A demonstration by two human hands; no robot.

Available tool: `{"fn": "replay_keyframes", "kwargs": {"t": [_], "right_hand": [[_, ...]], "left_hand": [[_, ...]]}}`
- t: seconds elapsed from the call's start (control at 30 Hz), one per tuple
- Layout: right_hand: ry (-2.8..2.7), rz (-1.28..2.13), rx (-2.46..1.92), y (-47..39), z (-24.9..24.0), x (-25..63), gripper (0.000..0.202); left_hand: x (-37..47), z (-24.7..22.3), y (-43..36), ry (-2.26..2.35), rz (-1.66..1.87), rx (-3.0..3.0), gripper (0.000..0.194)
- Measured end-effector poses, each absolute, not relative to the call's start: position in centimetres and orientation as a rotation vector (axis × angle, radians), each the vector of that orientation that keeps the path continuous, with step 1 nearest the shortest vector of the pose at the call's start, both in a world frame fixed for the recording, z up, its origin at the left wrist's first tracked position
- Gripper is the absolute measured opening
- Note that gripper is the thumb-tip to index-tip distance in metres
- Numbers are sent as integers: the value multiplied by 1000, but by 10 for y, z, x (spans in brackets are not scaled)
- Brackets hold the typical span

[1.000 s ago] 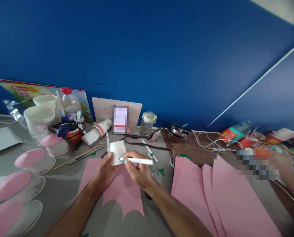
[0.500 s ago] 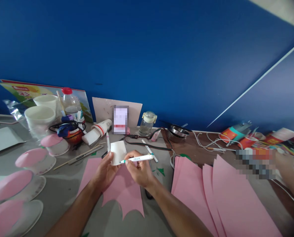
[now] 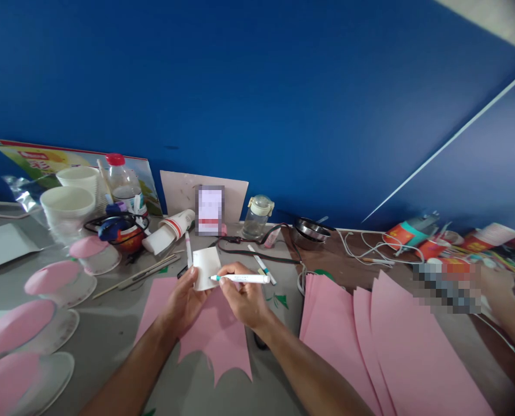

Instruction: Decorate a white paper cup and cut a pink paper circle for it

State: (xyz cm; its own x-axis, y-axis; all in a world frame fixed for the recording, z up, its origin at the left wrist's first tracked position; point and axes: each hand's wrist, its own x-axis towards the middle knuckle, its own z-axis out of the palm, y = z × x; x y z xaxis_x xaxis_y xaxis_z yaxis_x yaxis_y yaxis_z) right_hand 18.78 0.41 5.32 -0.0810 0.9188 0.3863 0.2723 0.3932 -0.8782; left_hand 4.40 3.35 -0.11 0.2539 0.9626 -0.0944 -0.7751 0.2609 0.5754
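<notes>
My left hand (image 3: pixel 185 297) is closed on a small white piece of paper or card (image 3: pixel 206 264), gripping its left and lower edges. A white marker (image 3: pixel 246 278) with a teal tip is pinched in my right hand (image 3: pixel 242 294), its tip at the lower middle of the white piece. Beneath both hands lies a pink sheet (image 3: pixel 214 332) with scalloped cuts along its near edge. Another marker (image 3: pixel 261 266) rests on the table behind my right hand.
Cups with pink paper (image 3: pixel 38 326) line the left side. White cups (image 3: pixel 67 202) and a red-capped bottle (image 3: pixel 121 179) stand behind them. A glass jar (image 3: pixel 258 216) is by the wall. Pink sheets (image 3: pixel 413 341) lie at right, near another person's arm (image 3: pixel 506 306).
The marker has tilted closer to level, and its tip has risen slightly on the white piece. My left hand stays nearly still.
</notes>
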Motion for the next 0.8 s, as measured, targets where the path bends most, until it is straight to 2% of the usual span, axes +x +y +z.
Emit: {"fn": "replay_keyframes", "kwargs": {"t": [0.8], "right_hand": [[-1444, 795, -1151, 16, 51, 195, 16]], "left_hand": [[43, 3, 34, 519, 1213, 332, 40]]}}
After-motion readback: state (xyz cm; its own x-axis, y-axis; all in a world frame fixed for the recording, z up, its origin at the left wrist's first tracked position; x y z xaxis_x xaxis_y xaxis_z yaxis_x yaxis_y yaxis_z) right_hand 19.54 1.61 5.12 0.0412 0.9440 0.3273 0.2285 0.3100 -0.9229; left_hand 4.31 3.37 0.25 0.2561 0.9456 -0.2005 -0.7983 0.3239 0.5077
